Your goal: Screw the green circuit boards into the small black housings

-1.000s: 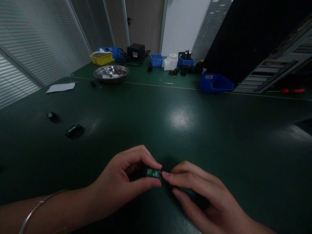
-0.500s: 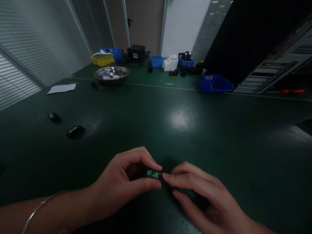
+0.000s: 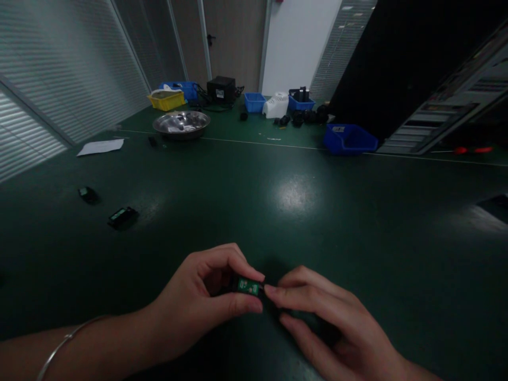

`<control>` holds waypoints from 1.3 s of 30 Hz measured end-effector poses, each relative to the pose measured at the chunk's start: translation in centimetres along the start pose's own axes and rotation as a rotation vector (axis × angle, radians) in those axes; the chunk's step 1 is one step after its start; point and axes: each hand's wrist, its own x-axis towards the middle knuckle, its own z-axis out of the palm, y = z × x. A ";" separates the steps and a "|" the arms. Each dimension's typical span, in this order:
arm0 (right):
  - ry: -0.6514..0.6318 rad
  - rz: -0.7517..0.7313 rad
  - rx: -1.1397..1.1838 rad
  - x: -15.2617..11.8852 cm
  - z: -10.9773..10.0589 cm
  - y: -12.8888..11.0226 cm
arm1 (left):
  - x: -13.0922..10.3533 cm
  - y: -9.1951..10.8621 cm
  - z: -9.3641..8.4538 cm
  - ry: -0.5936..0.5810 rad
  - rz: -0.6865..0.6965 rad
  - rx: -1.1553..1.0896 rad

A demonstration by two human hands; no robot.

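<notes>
2 bare hands at bottom ctr of a dark green tabletop (image 3: 357,211). L hand (image 3: 198,299), w/ a thin bracelet (image 3: 59,350) on the wrist, pinches a small green board (image 3: 248,286) in a dark casing btwn thumb & index; can't tell if it rests on the tabletop. R hand (image 3: 341,317) is just right of it: index fingertip at the board's R end, thumb lower & apart from the index. Dark btwn those fingers, so can't tell if they grip anything.

Off to L, well apart from the hands, lie 2 black parts w/ greenish tops: near module (image 3: 122,217) & far module (image 3: 88,194). Behind them: white paper (image 3: 100,147), then a metal bowl (image 3: 180,135) w/ small items in it, then a yellow bin (image 3: 169,101). Back ctr: black box (image 3: 221,90) w/ cables, small blue bin (image 3: 254,105), white housing (image 3: 276,105) just beside it. Back R: darker blue tray (image 3: 349,146).
</notes>
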 end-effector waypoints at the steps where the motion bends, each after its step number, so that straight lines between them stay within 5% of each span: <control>1: -0.011 -0.007 0.004 0.0 0.0 0.1 | -0.1 0.0 0.0 0.008 0.003 0.003; 39: 0.085 0.003 -0.003 -0.6 -0.1 -0.2 | -0.5 -0.9 0.6 -0.027 -0.048 -0.257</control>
